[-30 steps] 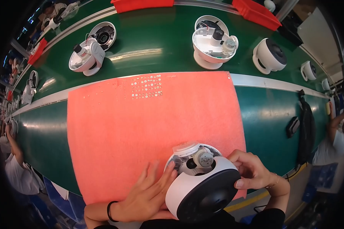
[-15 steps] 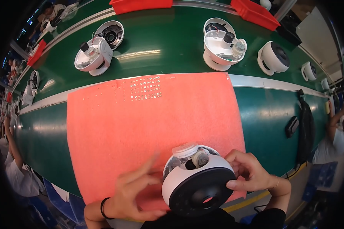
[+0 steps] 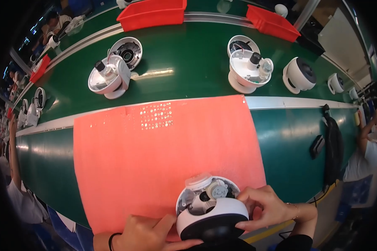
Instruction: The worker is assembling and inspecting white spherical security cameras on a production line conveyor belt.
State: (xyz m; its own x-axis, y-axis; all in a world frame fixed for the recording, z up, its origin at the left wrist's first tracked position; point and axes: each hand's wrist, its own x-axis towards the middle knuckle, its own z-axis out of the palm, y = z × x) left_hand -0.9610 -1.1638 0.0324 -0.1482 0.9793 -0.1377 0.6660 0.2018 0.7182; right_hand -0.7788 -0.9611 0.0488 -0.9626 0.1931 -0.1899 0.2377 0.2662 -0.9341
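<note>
White housing [image 3: 217, 211] | step: apparently steadying | grip: left hand [image 3: 144, 235], right hand [image 3: 267, 208] grasp opposite sides | next: likely wants even support

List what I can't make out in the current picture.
- Head view: the underside of the white-and-black device, hidden by its own body.
- Head view: some fingers of the left hand, hidden by the hand itself.
- Head view: exact shapes of the small metal parts, too small.
- Head view: part of the co-worker at right, cut off by the dark fisheye rim.
</note>
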